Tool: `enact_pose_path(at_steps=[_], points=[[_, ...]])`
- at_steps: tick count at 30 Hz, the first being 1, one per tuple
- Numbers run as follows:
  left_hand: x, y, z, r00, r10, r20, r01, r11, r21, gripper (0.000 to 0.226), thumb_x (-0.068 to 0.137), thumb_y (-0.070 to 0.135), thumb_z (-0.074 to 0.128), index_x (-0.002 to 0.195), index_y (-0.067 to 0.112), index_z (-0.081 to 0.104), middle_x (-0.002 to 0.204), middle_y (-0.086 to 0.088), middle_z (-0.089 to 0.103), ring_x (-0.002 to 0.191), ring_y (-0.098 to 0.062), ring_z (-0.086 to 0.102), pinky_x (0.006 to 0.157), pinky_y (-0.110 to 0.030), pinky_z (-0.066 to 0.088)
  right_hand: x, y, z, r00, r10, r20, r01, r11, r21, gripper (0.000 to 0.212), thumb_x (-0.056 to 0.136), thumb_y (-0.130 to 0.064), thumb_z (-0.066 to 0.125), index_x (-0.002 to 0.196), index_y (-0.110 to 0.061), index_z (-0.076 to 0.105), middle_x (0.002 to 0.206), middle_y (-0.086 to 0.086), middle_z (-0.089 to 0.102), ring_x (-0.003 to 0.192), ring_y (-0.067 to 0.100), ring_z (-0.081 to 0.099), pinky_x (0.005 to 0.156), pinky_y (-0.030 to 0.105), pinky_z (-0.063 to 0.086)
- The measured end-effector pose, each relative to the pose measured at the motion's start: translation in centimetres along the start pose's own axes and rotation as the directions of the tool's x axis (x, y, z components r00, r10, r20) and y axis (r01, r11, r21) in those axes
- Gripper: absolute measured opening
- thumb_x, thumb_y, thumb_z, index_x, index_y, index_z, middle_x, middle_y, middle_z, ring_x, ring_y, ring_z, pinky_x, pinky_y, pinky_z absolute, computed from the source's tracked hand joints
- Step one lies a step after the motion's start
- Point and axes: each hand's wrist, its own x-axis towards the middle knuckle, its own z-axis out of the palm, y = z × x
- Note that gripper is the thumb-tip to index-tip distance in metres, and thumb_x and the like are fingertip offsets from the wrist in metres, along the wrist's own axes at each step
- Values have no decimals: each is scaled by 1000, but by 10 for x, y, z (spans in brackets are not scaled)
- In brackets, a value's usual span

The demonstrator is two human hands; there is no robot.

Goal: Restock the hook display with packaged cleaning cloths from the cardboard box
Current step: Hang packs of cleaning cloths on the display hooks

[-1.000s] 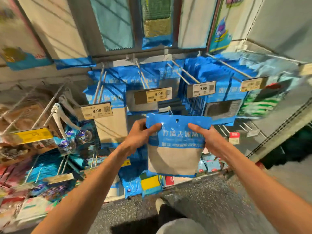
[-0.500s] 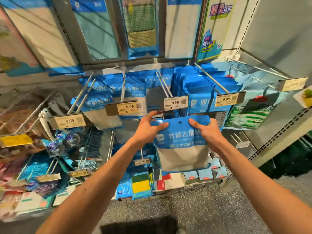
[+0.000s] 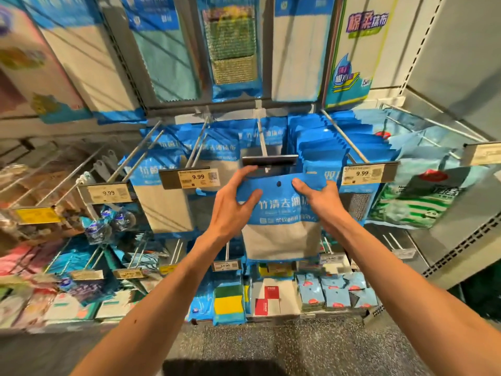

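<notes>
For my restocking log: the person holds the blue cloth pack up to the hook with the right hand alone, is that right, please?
Not alone: the head view shows both the left hand and the right hand gripping the blue cloth pack.

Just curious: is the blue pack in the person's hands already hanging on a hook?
Not yet. The left hand and right hand hold the pack by its top corners; its hanging hole shows empty, below the hook.

Warm, fairly bright light from above gives saturated blues and casts a dark shadow on the speckled floor [image 3: 284,346] at the bottom edge. The centre is fairly sharp, a price tag [image 3: 199,177] readable; the left side smears into blur, and the wide lens bows the shelf upright [image 3: 418,50] outward
</notes>
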Motion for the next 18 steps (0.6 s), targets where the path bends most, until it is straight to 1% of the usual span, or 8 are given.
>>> enact_pose_path(at_steps=[2, 3, 5, 8, 11, 13, 15, 18], points=[[5, 1, -1, 998, 48, -30, -46, 998, 51, 49, 90, 18, 71, 133, 29, 50, 96, 21, 56, 85, 0, 59, 74, -31, 56, 4, -6, 3, 1000, -8, 11, 8, 1000, 12, 8, 88, -16, 73, 81, -16, 70, 80, -4, 76, 80, 17, 73, 88, 48, 58], [7, 1, -1, 996, 73, -42, -70, 995, 75, 51, 90, 20, 72, 134, 29, 48, 96, 20, 56, 84, -3, 59, 74, -34, 56, 5, -8, 4, 1000, -13, 14, 13, 1000, 15, 8, 88, -16, 73, 80, -16, 70, 78, -5, 75, 78, 16, 72, 87, 46, 58], [10, 2, 1, 991, 113, -72, -103, 986, 132, 51, 90, 26, 72, 132, 32, 44, 96, 17, 57, 86, -13, 60, 74, -41, 55, 10, -11, 6, 1000, -20, 7, 20, 1000, 12, 8, 88, -19, 74, 85, -11, 72, 85, 2, 76, 83, 22, 73, 87, 48, 58], [12, 0, 4, 978, 151, -143, -118, 970, 215, 47, 91, 26, 70, 127, 35, 40, 95, 7, 58, 84, -18, 60, 71, -41, 54, 15, -12, 10, 1000, 3, -24, -3, 1000, -25, 25, 86, -25, 76, 93, -2, 72, 92, 14, 76, 86, 31, 73, 83, 53, 58], [14, -2, 7, 961, 176, -214, -107, 948, 299, 45, 94, 18, 66, 123, 35, 36, 91, 6, 58, 76, -16, 58, 66, -40, 52, 20, -11, 18, 999, 14, -43, -16, 998, -58, 20, 86, -24, 76, 83, -5, 69, 93, 21, 73, 75, 26, 67, 72, 42, 56], [16, -5, 9, 954, 187, -236, -101, 937, 335, 48, 95, 12, 64, 122, 34, 33, 90, 1, 62, 72, -23, 61, 61, -40, 49, 24, -13, 26, 997, 21, -76, -26, 997, -67, 18, 85, -23, 77, 75, -13, 65, 87, 18, 73, 72, 20, 63, 66, 37, 51], [19, -6, 12, 949, 198, -246, -99, 926, 364, 50, 94, 8, 63, 123, 33, 30, 93, -7, 68, 69, -31, 63, 57, -39, 46, 29, -13, 33, 995, 21, -95, -28, 997, -70, 23, 85, -26, 77, 71, -17, 61, 82, 16, 70, 71, 19, 60, 65, 37, 48], [24, -9, 18, 943, 189, -273, -74, 921, 383, 53, 93, 5, 63, 124, 31, 29, 97, -11, 71, 66, -35, 64, 54, -39, 44, 39, -11, 38, 995, 5, -99, -15, 995, -97, 22, 85, -27, 77, 75, -11, 65, 83, 16, 70, 73, 18, 57, 67, 36, 48]])
